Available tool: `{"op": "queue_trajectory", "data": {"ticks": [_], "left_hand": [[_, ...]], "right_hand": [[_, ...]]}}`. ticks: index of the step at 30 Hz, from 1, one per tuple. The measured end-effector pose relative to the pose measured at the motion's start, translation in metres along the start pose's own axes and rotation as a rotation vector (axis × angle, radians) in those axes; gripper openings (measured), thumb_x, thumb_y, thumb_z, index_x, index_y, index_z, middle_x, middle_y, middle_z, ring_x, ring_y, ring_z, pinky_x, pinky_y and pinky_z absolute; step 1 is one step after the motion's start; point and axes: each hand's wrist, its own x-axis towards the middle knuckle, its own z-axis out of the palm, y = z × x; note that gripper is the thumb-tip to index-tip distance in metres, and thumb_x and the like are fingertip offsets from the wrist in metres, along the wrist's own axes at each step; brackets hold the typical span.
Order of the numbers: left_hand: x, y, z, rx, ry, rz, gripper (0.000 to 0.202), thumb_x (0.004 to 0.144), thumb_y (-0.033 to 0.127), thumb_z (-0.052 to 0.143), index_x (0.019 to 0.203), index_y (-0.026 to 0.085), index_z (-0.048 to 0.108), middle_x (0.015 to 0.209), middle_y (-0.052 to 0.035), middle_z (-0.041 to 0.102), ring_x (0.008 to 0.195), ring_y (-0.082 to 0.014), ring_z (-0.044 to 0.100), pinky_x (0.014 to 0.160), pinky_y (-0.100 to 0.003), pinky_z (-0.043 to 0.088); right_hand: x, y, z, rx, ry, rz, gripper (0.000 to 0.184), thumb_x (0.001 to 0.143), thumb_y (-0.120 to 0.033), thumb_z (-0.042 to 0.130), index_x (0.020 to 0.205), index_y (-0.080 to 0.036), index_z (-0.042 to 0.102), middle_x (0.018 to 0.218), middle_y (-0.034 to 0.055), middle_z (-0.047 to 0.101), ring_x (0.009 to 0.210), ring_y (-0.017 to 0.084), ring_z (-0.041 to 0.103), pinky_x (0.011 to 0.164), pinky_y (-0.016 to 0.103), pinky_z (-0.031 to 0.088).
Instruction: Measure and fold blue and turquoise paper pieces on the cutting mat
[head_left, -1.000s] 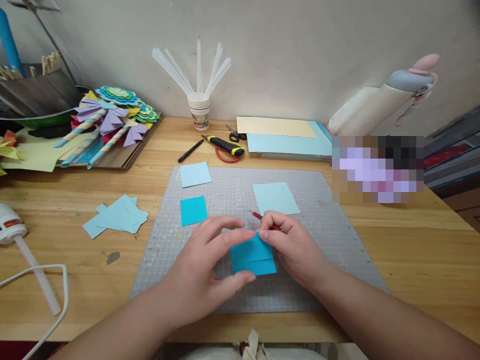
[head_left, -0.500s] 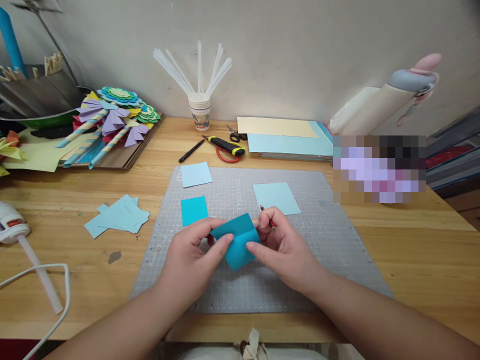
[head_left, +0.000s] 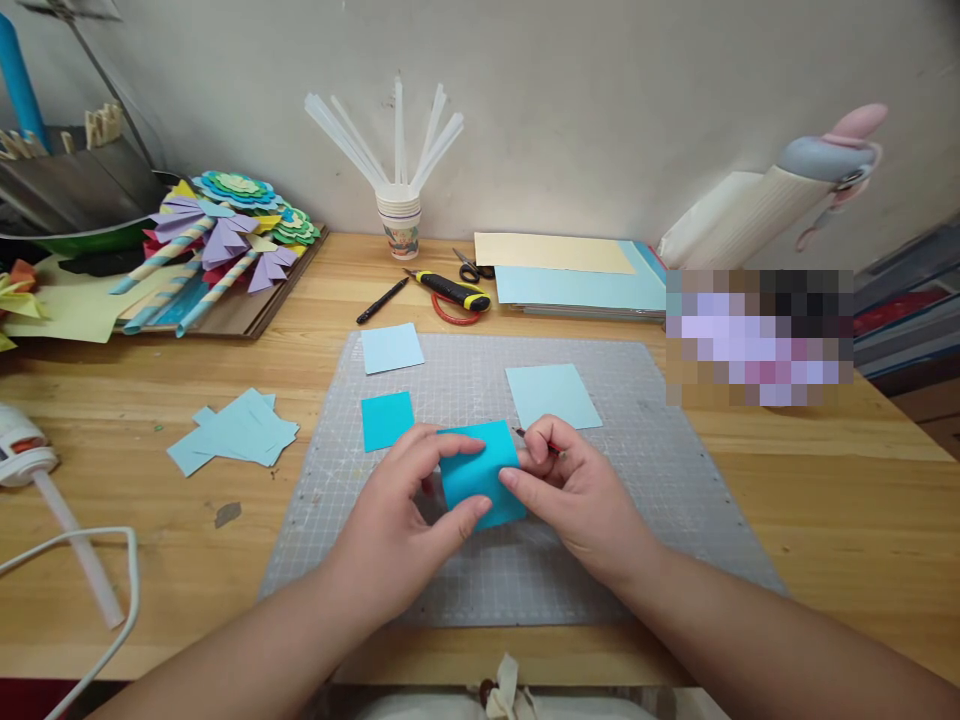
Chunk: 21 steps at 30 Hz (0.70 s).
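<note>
A bright blue paper square is held above the grey cutting mat, slightly bent. My left hand has it at the left, index finger across its face and thumb by its lower edge. At the right edge, my right hand pinches the paper between thumb and fingers. Tucked in that same hand is a thin red-and-black pen or pencil, mostly covered by the fingers. Another bright blue square lies on the mat to the left. Two pale blue squares rest farther back, one left and one right.
Pale blue paper pieces and a glue gun with its cord are at left. Behind the mat are a black pen, a yellow-black cutter, scissors, a paper cup of white sticks and stacked paper.
The blue paper has turned flatter and more upright, facing me. My left fingers have shifted over its face, with the index finger now on top. My right hand keeps its pinch.
</note>
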Motion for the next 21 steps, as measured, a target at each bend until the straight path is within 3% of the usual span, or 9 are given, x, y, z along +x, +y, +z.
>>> {"op": "queue_trajectory", "data": {"ticks": [8,13,17,21], "left_hand": [[-0.001,-0.008,-0.001,0.089,0.11,0.08,0.012,0.082,0.024,0.064,0.092,0.029,0.07,0.105,-0.0037,0.053,0.101,-0.0192,0.054,0.088,-0.039,0.046],[-0.002,-0.006,-0.003,0.162,0.131,0.124,0.01,0.083,0.024,0.063,0.089,0.03,0.07,0.105,-0.0032,0.057,0.104,-0.0214,0.053,0.091,-0.044,0.042],[-0.002,-0.004,-0.003,0.157,0.12,0.154,0.011,0.082,0.023,0.065,0.088,0.031,0.07,0.109,-0.0023,0.058,0.109,-0.0216,0.052,0.092,-0.042,0.041],[-0.002,0.0,-0.004,0.101,0.04,0.137,0.01,0.083,0.024,0.063,0.089,0.03,0.069,0.1,-0.0006,0.063,0.101,-0.0194,0.056,0.089,-0.04,0.042]], "right_hand": [[-0.003,0.003,0.0,-0.031,0.036,-0.062,0.031,0.078,-0.028,0.065,0.075,-0.024,0.034,0.069,-0.006,0.044,0.06,0.01,0.042,0.056,0.023,0.039],[-0.009,0.003,-0.005,-0.362,0.222,-0.336,0.028,0.08,-0.019,0.064,0.084,-0.026,0.038,0.081,-0.0031,0.055,0.075,0.015,0.051,0.071,0.031,0.042],[-0.01,0.002,-0.007,-0.567,0.071,-0.462,0.023,0.082,-0.018,0.064,0.096,-0.028,0.049,0.103,0.0022,0.067,0.097,0.02,0.06,0.087,0.041,0.043],[-0.008,0.003,-0.007,-0.729,-0.028,-0.558,0.013,0.085,-0.015,0.059,0.087,-0.027,0.055,0.086,-0.0026,0.072,0.083,0.018,0.067,0.104,0.05,0.03]]}}
